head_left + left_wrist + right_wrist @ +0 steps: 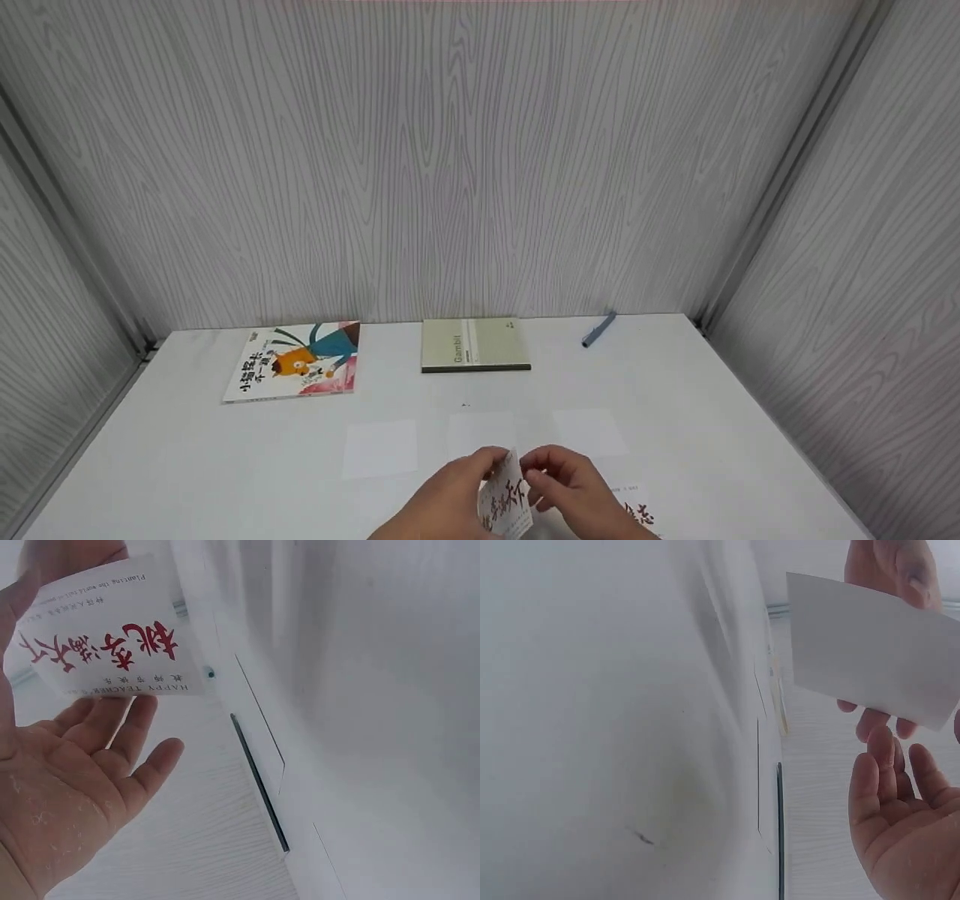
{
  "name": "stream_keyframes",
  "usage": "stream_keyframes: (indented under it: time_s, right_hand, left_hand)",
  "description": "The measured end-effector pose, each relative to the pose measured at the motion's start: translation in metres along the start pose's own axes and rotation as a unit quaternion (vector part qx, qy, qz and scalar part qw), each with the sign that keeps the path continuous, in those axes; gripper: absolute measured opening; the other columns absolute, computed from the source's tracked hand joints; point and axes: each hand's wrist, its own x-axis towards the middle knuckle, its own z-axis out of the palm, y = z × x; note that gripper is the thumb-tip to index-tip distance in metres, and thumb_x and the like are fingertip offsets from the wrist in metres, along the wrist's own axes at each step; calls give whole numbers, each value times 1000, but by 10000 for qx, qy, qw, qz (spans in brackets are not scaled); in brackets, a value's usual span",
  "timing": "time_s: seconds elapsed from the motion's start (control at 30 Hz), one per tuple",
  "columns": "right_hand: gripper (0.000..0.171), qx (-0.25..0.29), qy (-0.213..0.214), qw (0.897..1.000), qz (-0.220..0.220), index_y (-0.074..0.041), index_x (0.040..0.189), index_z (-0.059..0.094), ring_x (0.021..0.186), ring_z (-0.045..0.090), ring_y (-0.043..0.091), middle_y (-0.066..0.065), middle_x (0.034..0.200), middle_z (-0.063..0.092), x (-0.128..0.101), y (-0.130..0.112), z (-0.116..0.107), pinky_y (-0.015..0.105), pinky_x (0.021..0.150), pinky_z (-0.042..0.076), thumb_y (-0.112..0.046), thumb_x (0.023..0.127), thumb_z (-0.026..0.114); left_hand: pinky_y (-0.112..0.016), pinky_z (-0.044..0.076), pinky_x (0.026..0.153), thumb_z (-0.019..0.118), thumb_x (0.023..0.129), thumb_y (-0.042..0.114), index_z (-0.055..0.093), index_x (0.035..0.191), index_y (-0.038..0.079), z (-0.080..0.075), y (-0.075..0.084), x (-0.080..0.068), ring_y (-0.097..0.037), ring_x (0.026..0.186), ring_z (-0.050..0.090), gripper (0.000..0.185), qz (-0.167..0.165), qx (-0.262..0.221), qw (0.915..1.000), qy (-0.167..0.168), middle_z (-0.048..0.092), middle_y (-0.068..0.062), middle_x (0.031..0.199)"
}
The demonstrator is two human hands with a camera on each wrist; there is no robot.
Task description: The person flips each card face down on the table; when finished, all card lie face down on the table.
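Note:
A white card (504,501) with red Chinese lettering stands tilted upright at the table's front middle. My left hand (444,501) grips it by its edges; the left wrist view shows the lettered side of the card (105,637), which also carries "HAPPY TEACHER" in small print. Its blank back (870,645) faces the right wrist view. Close by the card's right side is my right hand (574,491), fingers loosely bent and holding nothing; whether a fingertip touches the card I cannot tell. Another card with red lettering (637,506) lies partly hidden beneath the right hand.
Three pale paper rectangles, at left (381,450), middle (482,427) and right (590,431), lie flat beyond the hands. Farther back are a picture book (300,360), a greenish "Gambit" book (476,343) and a blue-grey pen (599,330). Wood-patterned panels (420,150) enclose the white table.

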Motion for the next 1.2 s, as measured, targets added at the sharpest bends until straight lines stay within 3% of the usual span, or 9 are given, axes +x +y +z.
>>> stream_keyframes:
  time_s: [0.17, 0.27, 0.5, 0.57, 0.63, 0.77, 0.93, 1.07, 1.2]
  right_hand:
    - [37, 162, -635, 9969, -428, 11, 136, 57, 112, 66, 24, 20, 134, 64, -3, 5, 1, 33, 92, 57, -4, 102, 57]
    - [44, 127, -853, 9955, -402, 5, 139, 57, 125, 61, 33, 20, 143, 60, -4, 7, 3, 39, 99, 54, -9, 98, 66]
    - [54, -498, -811, 9947, -397, -19, 138, 63, 130, 60, 26, 7, 145, 63, -6, 9, 6, 45, 100, 53, -16, 88, 82]
    - [56, -751, -795, 9928, -497, -21, 139, 63, 132, 59, 23, 7, 146, 61, -7, 9, 4, 46, 102, 52, -17, 87, 85]
    - [59, -1078, -792, 9891, -623, -22, 139, 63, 134, 56, 22, 6, 149, 59, -8, 10, 3, 50, 102, 51, -17, 86, 87]
    - [60, -1900, -704, 9759, -807, -28, 138, 64, 135, 54, 22, 6, 149, 56, -10, 14, 1, 50, 105, 48, -27, 84, 91]
    - [57, -2531, -628, 9623, -771, -28, 135, 67, 132, 56, 23, 9, 147, 55, -11, 17, 4, 43, 107, 50, -36, 84, 92]
    - [52, -2991, -679, 9513, -303, -29, 130, 72, 133, 54, 25, 7, 147, 56, -10, 16, 8, 46, 109, 50, -49, 85, 88]
    - [43, -3616, -934, 9275, -158, -27, 120, 78, 130, 56, 24, 7, 143, 60, -7, 19, 12, 42, 107, 51, -56, 88, 82]
  left_hand:
    - [-57, 50, 105, 97, 74, 37, 35, 161, 19, 0, 0, 0, -22, 125, 62, 109, 774, -314, 9959, 341, 61, 6, 131]
    - [-57, 50, 103, 96, 76, 36, 29, 163, 21, 0, -1, -1, -22, 128, 62, 111, 1023, -613, 9918, 466, 60, 6, 132]
    - [-31, 51, 101, 93, 78, 23, 27, 160, 12, 0, -8, -7, -23, 126, 63, 106, 1285, -1456, 9800, 424, 57, -6, 140]
    - [-32, 51, 105, 93, 79, 20, 27, 160, 8, -2, -10, -8, -25, 126, 63, 105, 1301, -1642, 9771, 384, 54, -9, 142]
    - [-40, 50, 108, 94, 80, 24, 28, 159, 7, -4, -11, -10, -25, 126, 63, 105, 1120, -1591, 9799, 434, 51, -10, 144]
    - [-57, 48, 110, 96, 79, 35, 36, 157, 7, -10, -13, -13, -30, 128, 58, 102, 703, -1066, 9904, 522, 49, -9, 149]
    - [-58, 50, 108, 97, 72, 52, 58, 146, 10, -14, -16, -16, -30, 130, 54, 94, 267, 329, 9986, 306, 52, -4, 147]
    - [-57, 51, 106, 96, 68, 60, 71, 130, 12, -10, -24, -14, -32, 132, 52, 83, -260, 1198, 9924, 64, 52, -6, 148]
    - [-54, 56, 94, 91, 74, 57, 79, 112, 14, -1, -37, -11, -28, 117, 59, 59, -331, 2181, 9754, -7, 63, -2, 131]
